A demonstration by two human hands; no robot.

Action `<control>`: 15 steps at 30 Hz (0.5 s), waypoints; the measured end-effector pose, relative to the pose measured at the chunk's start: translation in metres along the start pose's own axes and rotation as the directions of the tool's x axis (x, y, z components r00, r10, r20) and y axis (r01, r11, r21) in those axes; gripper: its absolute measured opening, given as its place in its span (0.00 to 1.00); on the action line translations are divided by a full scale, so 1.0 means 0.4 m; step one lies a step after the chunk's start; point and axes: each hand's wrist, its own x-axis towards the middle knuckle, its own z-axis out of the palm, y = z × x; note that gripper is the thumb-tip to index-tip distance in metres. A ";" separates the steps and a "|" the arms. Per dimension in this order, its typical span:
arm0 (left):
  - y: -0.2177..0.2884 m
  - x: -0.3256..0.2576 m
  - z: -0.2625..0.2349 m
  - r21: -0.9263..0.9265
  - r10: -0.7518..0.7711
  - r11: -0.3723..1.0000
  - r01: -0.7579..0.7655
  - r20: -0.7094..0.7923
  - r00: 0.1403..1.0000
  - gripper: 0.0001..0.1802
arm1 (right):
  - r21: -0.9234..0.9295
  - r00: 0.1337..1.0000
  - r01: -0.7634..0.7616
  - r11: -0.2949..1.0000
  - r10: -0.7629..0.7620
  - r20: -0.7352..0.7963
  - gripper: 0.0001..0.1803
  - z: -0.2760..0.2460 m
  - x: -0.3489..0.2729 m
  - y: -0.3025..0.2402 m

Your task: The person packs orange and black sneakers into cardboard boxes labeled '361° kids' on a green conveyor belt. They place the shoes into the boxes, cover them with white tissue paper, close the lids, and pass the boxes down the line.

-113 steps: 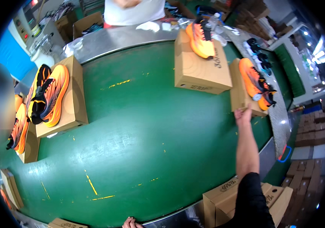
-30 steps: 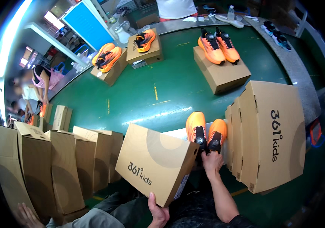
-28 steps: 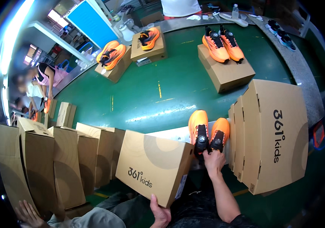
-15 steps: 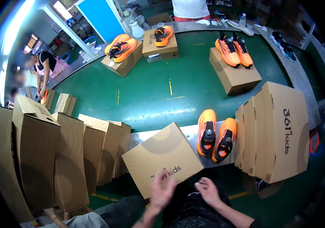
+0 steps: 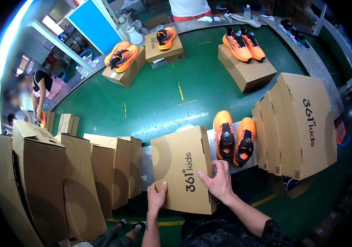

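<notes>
A brown cardboard shoebox [image 5: 171, 158] with dark print on its lid lies in front of me, its closed lid facing up. My left hand [image 5: 157, 196] grips its near left edge, thumb on top. On the right side my right hand [image 5: 220, 181] holds the edge, with the thumb over the lid and the fingers down the side. Just right of the box stands a pair of orange and black sneakers [image 5: 224, 138], toes pointing away from me. Box and sneakers rest on a narrow metal ledge [image 5: 146, 162].
Shoeboxes stand in a row at left [image 5: 79, 177] and in another row at right [image 5: 303, 123]. Across the green conveyor belt [image 5: 155, 103] sit boxes topped with orange sneakers [image 5: 242, 47]. A co-worker [image 5: 46, 84] bends over shoes at far left; another person [image 5: 190, 8] stands at the back.
Both hands have moved onto the shoebox and closed on its sides. The box has turned from slanted to nearly square with me, its print now running lengthwise away from me.
</notes>
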 end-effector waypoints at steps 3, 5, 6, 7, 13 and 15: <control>-0.019 -0.044 -0.036 -0.282 -0.090 0.951 0.123 0.126 0.988 0.35 | 0.334 0.974 -0.044 0.942 -0.034 0.224 0.29 -0.083 0.022 -0.134; 0.129 -0.109 -0.135 -0.706 -0.051 0.706 0.049 0.018 0.999 0.39 | 0.419 0.895 -0.049 0.907 -0.146 0.421 0.28 -0.106 -0.003 -0.201; 0.232 -0.149 -0.185 -0.929 -0.032 0.369 -0.010 -0.023 0.999 0.42 | 0.473 0.861 0.128 0.872 -0.334 0.383 0.29 -0.102 -0.030 -0.230; 0.312 -0.164 -0.217 -0.907 0.125 0.416 -0.066 -0.015 0.992 0.44 | 0.429 0.802 0.225 0.875 -0.416 0.429 0.30 -0.098 -0.067 -0.263; 0.342 -0.212 -0.263 -0.803 0.093 0.596 0.000 0.070 0.993 0.44 | 0.628 0.736 0.377 0.681 -0.631 0.243 0.17 -0.067 -0.093 -0.133; 0.311 -0.251 -0.249 -0.717 0.067 0.689 -0.103 -0.078 0.995 0.42 | 0.653 0.863 0.160 0.741 -0.425 0.271 0.20 -0.061 -0.073 -0.054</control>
